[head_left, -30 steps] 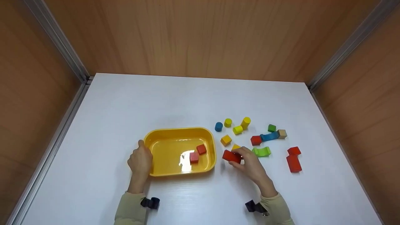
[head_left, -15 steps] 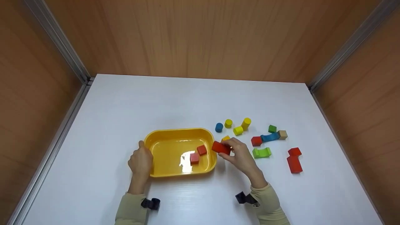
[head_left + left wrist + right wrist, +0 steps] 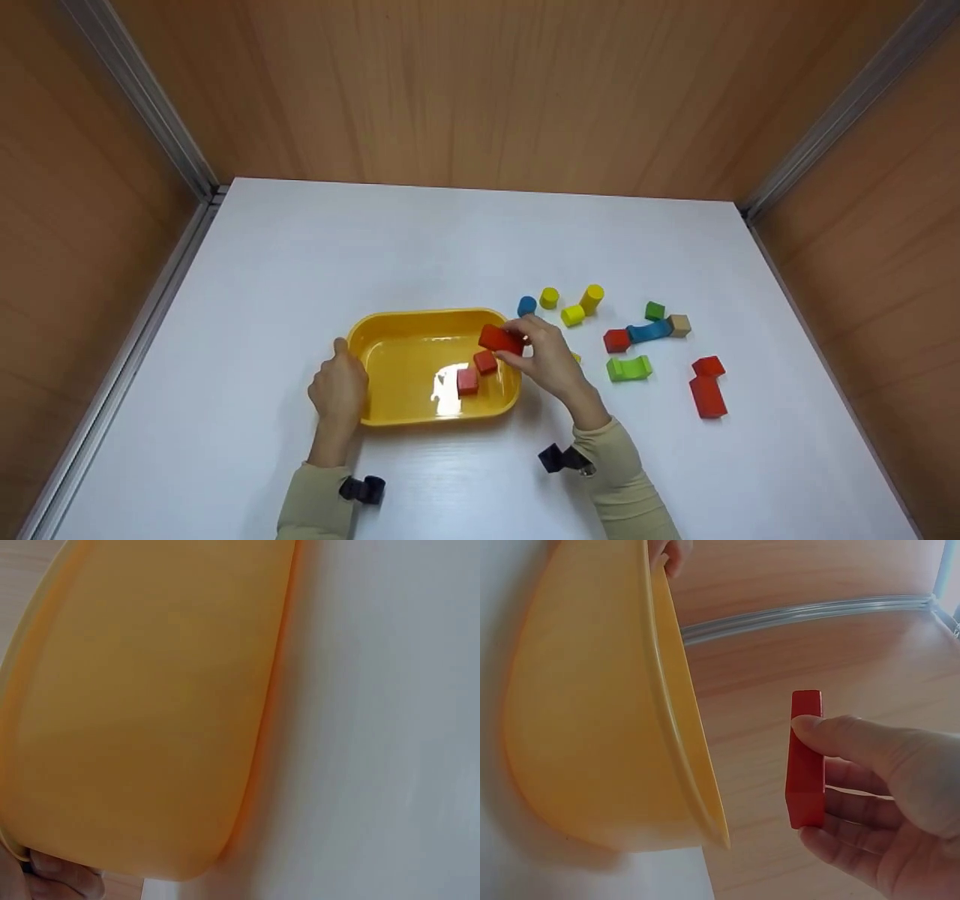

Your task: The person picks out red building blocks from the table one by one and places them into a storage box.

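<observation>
While the left hand grips the tray at its nine o'clock end, the right hand, the nearer one, pinches the red block above the tray's two o'clock side, long axis running roughly from ten to four o'clock.

Glossy plastic tray here, smooth white surface under it, wood-grained panel beyond it, smooth red block above!
</observation>
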`<act>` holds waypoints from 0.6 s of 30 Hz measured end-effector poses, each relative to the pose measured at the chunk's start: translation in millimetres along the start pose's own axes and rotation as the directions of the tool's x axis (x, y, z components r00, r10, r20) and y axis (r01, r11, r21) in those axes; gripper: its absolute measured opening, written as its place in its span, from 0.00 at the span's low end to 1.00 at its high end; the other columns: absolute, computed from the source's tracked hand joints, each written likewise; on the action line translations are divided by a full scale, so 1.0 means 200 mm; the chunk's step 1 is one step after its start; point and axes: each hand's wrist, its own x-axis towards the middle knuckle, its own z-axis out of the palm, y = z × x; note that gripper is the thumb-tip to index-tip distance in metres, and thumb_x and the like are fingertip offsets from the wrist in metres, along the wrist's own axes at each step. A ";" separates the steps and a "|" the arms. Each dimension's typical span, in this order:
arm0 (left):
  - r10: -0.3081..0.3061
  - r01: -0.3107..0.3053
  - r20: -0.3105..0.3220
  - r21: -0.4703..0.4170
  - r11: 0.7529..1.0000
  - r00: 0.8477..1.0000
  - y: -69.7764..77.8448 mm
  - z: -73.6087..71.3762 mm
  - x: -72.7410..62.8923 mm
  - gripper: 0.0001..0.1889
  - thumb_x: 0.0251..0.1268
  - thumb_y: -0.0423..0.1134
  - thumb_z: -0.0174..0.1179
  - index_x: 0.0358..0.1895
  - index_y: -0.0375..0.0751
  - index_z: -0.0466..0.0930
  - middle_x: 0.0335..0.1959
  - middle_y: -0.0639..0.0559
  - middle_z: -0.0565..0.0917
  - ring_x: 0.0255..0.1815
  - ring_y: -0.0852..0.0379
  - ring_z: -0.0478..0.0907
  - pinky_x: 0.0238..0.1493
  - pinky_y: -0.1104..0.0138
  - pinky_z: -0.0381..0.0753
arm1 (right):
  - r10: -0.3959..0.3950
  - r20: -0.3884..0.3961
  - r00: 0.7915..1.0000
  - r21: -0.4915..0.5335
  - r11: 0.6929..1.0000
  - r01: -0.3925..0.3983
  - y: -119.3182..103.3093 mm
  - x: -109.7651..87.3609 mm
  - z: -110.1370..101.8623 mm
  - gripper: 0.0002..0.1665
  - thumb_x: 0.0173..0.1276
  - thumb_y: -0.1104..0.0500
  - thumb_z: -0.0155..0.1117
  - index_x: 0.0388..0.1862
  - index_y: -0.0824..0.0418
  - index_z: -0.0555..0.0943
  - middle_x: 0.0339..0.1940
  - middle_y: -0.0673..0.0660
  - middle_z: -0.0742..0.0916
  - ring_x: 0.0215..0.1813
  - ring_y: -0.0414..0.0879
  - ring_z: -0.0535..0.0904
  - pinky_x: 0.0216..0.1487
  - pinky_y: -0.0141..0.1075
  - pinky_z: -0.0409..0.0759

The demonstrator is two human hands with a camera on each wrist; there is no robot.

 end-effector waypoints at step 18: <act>0.046 -0.047 -0.066 -0.013 0.999 0.997 0.00 0.01 -0.01 0.07 0.63 0.31 0.44 0.40 0.31 0.66 0.12 0.44 0.71 0.12 0.50 0.68 0.11 0.60 0.66 | 0.086 0.094 0.992 0.008 0.996 -0.087 -0.07 0.13 0.16 0.21 0.54 0.55 0.66 0.47 0.60 0.76 0.41 0.53 0.77 0.41 0.44 0.73 0.45 0.31 0.73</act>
